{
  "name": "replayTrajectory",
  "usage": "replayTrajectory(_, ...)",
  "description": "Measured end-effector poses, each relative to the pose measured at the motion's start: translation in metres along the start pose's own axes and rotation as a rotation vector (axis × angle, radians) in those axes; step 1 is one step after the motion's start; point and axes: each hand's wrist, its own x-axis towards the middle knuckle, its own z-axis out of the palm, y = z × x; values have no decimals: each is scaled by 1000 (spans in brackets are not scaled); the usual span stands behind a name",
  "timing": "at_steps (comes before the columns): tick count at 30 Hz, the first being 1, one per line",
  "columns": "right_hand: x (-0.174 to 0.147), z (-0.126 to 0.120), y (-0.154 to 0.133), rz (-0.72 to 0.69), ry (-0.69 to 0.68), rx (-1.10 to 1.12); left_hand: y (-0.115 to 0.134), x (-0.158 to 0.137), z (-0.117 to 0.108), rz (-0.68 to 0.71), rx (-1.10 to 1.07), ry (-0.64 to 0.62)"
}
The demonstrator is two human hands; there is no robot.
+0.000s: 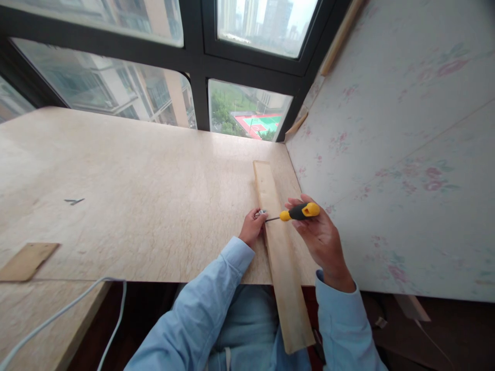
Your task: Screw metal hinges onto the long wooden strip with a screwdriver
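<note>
A long wooden board (284, 268) lies on the stone sill, its near end jutting past the front edge. At the board's left edge, my left hand (252, 226) pinches a small shiny metal piece (262, 212); its exact kind is too small to make out. A yellow and black screwdriver (299, 212) lies nearly level across the board, its shaft pointing left to the metal piece. My right hand (320, 242) has its handle between thumb and fingers, some fingers loosely stretched. Where the screwdriver's tip meets the piece is hidden by my left fingers.
A floral-papered wall (406, 170) rises close on the right. Dark-framed windows (249, 72) stand behind the sill (154, 196). To the left are small dark metal pieces (74, 201), a thin brown wooden piece (29, 262) and a white cable (69, 309) hanging over the edge.
</note>
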Motion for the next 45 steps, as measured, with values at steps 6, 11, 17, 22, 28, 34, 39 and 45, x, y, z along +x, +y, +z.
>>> replayTrajectory(6,11,2,6,-117,337,-452,2,-2,0,-7,2,-17)
replayTrajectory(11,13,6,4,-110,196,-231,2,-1,0,-11,-20,-8)
replayTrajectory(17,5,1,-7,-27,-8,60,0,1,-1,-35,-6,-1)
replayTrajectory(22,8,-1,-4,-54,212,-281,1,0,-2,-12,6,-44)
replayTrajectory(28,15,2,3,-65,256,-407,3,-1,-2,-8,14,-85)
replayTrajectory(34,6,1,-2,-43,-46,15,0,1,-4,-14,32,-92)
replayTrajectory(39,4,-1,-4,9,-1,-44,3,-1,-2,-9,20,-89)
replayTrajectory(45,14,2,3,-70,336,-504,4,-3,-2,-1,14,-92)
